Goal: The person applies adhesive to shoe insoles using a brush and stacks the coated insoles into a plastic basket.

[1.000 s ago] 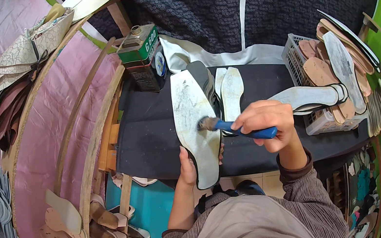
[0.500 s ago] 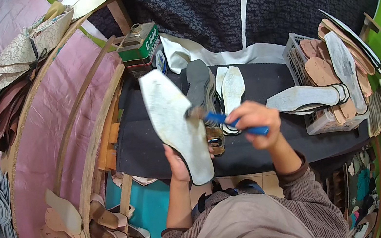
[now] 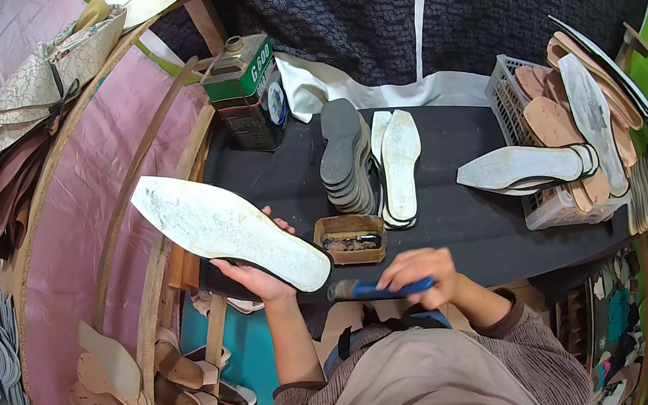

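My left hand (image 3: 255,273) holds a long pale shoe sole (image 3: 221,230) from underneath; its whitish face is up and its pointed toe is swung out to the left, over the bench's left edge. My right hand (image 3: 423,274) grips a blue-handled brush (image 3: 372,288) low at the near edge of the black bench (image 3: 467,206), bristles pointing left toward the sole's heel. A small rusty open tin (image 3: 351,239) with dark glue sits on the bench just above the brush.
A stack of dark grey soles (image 3: 344,157) and pale soles (image 3: 400,164) lies mid-bench. A green metal can (image 3: 246,93) stands at the back left. A white basket of soles (image 3: 561,137) sits at right. More soles fill the pink racks (image 3: 115,376) at left.
My left hand has swung the sole from upright over the bench down and out to the left. My right hand has drawn the brush off the sole, down to the bench's near edge.
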Demonstrator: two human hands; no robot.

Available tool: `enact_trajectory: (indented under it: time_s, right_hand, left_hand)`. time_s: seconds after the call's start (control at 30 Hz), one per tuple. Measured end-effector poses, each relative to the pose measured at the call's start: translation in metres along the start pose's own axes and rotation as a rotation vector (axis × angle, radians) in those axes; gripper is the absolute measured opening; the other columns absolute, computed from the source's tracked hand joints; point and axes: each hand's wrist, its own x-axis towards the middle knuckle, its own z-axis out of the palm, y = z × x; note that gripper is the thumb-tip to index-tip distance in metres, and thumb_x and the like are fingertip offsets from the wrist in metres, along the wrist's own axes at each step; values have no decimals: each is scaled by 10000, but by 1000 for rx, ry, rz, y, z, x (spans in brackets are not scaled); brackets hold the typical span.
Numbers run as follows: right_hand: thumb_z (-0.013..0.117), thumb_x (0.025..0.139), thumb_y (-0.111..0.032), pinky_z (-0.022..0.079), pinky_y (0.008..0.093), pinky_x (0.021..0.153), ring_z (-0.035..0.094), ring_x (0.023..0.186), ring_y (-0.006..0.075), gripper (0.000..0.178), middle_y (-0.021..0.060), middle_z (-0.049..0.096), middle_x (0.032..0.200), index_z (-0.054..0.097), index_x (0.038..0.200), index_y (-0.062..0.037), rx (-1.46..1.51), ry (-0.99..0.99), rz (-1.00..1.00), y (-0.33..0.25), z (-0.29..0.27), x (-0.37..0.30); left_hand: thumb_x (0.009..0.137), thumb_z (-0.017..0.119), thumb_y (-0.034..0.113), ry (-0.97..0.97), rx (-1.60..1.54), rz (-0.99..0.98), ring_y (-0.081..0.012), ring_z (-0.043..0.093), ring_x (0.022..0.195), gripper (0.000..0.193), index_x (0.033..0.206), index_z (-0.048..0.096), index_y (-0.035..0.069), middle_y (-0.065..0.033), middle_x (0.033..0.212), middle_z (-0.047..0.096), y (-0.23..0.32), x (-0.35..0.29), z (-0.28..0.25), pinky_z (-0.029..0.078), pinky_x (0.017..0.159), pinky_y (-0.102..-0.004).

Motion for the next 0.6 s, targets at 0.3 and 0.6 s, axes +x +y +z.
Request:
enact_trajectory:
  time_s: [0.3, 0.6]
  right_hand:
    - [502, 680, 122, 520, 283, 707, 645, 741, 219, 321, 155, 650, 982, 603, 960, 2, -302, 139, 294, 28, -8, -4]
    - [534, 717, 46, 420, 375, 930, 530, 1096, 328, 331, 150, 542, 1180, 572, 1032, -49, -302, -29, 466, 34, -11, -20]
  left_hand:
    - [818, 241, 752, 6, -13, -101, -286, 566, 799, 853, 1329, 372, 82, -178, 1112, 537, -8, -15, 4, 476, 685, -405]
    - [797, 249, 781, -45, -51, -176, -288, 564, 826, 897, 1336, 358, 72, -182, 1128, 528, -29, -21, 10, 475, 706, -405]
